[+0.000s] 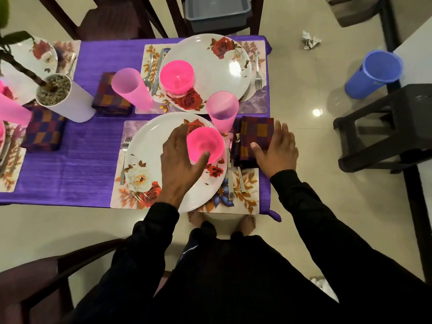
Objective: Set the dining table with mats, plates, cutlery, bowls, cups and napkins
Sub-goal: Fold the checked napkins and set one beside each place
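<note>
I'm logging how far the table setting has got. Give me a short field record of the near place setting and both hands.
near plate: on floral mat
pink bowl: on near plate
left hand: fingers curled round pink bowl
right hand: flat on checked napkin
pink cup: upright, beyond the plate
fork: left of plate
other cutlery: right of plate, partly under napkin

Napkin (253, 139) hiding spoon bowl, left place setting (9, 146) cropped
</note>
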